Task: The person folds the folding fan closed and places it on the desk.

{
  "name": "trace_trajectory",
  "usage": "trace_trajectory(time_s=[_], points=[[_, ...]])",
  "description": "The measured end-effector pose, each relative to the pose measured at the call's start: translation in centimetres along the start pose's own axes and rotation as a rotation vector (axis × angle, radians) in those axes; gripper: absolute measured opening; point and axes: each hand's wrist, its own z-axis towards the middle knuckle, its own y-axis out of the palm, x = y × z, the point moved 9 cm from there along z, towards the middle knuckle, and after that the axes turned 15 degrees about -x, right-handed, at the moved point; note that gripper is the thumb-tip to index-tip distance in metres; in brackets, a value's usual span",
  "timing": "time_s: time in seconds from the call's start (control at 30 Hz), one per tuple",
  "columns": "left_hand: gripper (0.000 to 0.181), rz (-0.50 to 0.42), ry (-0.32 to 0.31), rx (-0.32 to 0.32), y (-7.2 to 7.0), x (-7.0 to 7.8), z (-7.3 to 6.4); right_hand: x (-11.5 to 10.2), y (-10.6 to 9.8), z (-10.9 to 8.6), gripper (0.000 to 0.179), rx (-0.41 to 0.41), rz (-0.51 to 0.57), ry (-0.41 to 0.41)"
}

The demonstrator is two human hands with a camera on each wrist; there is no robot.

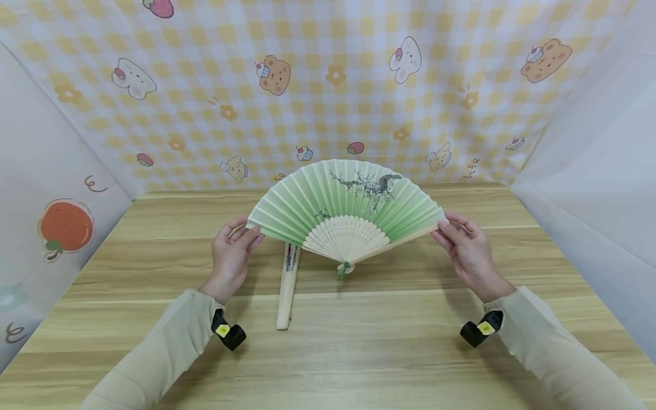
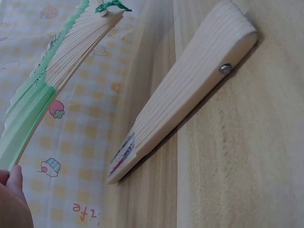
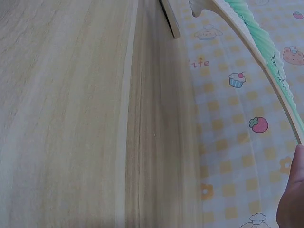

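A green and white folding fan (image 1: 348, 199) is spread wide, with dark blossom branches printed near its top right. Its pale pierced ribs meet at the bottom, where a green cord (image 1: 344, 269) is tied. My left hand (image 1: 233, 250) pinches the fan's left outer end between thumb and fingers. At the opposite end, my right hand (image 1: 468, 250) pinches the outer rib's tip. In the left wrist view the spread fan (image 2: 28, 109) is held up off the table. A second, folded fan (image 1: 287, 296) lies on the table below it, its upper end hidden behind the green one.
The wooden table (image 1: 379, 353) reaches back to a yellow checked cloth (image 1: 333, 108) with cartoon prints. White cloth walls (image 1: 599, 131) stand on both sides. Each wrist wears a black camera (image 1: 230, 333). A metal rivet (image 2: 225, 69) shows on the folded fan.
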Motion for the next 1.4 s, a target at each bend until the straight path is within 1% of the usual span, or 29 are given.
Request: trace_trajectory(time_s=[0.2,0.43,0.6,0.8,1.07,1.23,1.4], points=[[0.024,-0.020,0.003,-0.018,0.4,0.1,0.1,-0.2,0.1,0.1,0.015,0.023,-0.005,0.000],[0.023,0.010,-0.011,-0.013,0.6,0.0,0.1,-0.1,0.3,0.2,0.016,0.028,-0.029,0.010],[0.023,0.018,-0.023,-0.017,0.8,-0.2,0.1,0.0,0.5,0.3,0.017,0.013,-0.028,0.017],[0.022,0.013,-0.019,-0.043,1.3,-0.4,0.1,0.1,0.7,0.3,0.017,-0.001,-0.026,0.024],[0.023,0.038,-0.017,-0.058,1.4,-0.7,0.2,0.1,0.7,0.3,0.015,-0.002,-0.027,0.022],[0.022,0.008,-0.012,-0.083,1.8,-1.0,0.2,0.3,0.9,0.3,0.016,-0.004,-0.059,0.039],[0.020,0.016,-0.023,-0.098,2.2,-1.3,0.2,0.5,1.3,0.3,0.016,-0.008,-0.076,0.057]])
